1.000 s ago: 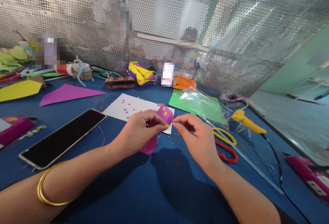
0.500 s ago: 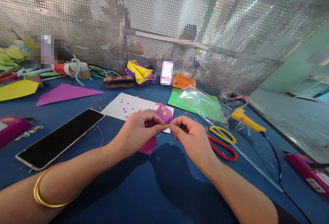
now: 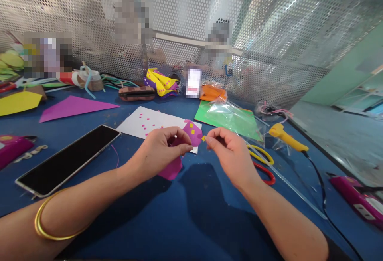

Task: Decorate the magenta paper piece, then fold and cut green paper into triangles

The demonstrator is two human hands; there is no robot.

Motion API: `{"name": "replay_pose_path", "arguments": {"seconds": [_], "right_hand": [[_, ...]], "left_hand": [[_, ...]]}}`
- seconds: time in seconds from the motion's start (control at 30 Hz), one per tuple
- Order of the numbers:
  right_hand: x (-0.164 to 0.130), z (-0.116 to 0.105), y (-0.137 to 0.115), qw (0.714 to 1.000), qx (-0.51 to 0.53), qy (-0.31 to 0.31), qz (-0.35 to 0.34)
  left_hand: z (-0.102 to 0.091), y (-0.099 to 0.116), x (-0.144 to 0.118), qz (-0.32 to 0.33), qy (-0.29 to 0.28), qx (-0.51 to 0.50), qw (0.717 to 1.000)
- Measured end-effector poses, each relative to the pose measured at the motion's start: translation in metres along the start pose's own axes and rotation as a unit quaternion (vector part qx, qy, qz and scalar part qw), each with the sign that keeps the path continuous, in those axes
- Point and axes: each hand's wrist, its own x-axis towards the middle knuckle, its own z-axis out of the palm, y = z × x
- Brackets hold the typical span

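My left hand [image 3: 164, 147] is closed on a purple paper piece [image 3: 196, 135] that shows past its fingertips and below its palm. Two small yellow squares sit on the part beyond the fingers; the middle of the piece is hidden by the hand. Between the thumb and forefinger of my right hand [image 3: 229, 151] is a tiny yellow paper square [image 3: 204, 138], just right of the purple piece and apart from it. Behind my left hand lies a white sheet [image 3: 131, 123] with several small pink squares on it. Scissors [image 3: 265, 173] with red and yellow handles lie partly behind my right hand.
A black-screened phone [image 3: 70, 159] lies left on the blue table [image 3: 167, 221]. To the right are a yellow glue gun [image 3: 289, 137] with its cord and a clear stick [image 3: 293, 189]. Green sheets [image 3: 209, 115] under plastic lie behind my right hand. A perforated metal screen [image 3: 185, 9] stands behind.
My hands have moved apart: the right one drew back to the right with the yellow square, which was by the left fingertips. The left hand stays with the purple piece.
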Motion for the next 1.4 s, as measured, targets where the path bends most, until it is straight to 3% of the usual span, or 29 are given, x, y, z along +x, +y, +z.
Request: {"name": "replay_pose_path", "arguments": {"seconds": [0.07, 0.23, 0.37, 0.53, 0.67, 0.93, 1.4], "right_hand": [[0.005, -0.007, 0.003, 1.000, -0.002, 0.002, 0.000], [0.009, -0.009, 0.008, 0.997, 0.016, -0.070, 0.024], [0.006, -0.004, 0.006, 0.997, -0.018, -0.069, 0.007], [0.003, -0.002, 0.000, 0.996, -0.050, -0.080, -0.011], [0.000, 0.001, -0.001, 0.992, -0.095, -0.063, -0.055], [-0.003, 0.007, 0.005, 0.982, -0.135, -0.020, -0.130], [-0.006, 0.012, 0.004, 0.983, -0.146, -0.011, -0.108]], "left_hand": [[0.000, -0.001, 0.001, -0.003, -0.008, -0.037, 0.999], [0.002, -0.005, 0.002, -0.033, 0.005, -0.095, 0.995], [0.002, -0.002, 0.003, -0.054, 0.017, -0.120, 0.991], [-0.002, 0.002, 0.002, -0.085, -0.044, -0.093, 0.991], [-0.002, 0.003, 0.001, -0.118, -0.033, -0.085, 0.989], [0.000, 0.001, -0.001, -0.089, -0.020, -0.051, 0.995], [0.002, 0.002, 0.000, -0.074, -0.017, -0.009, 0.997]]}}
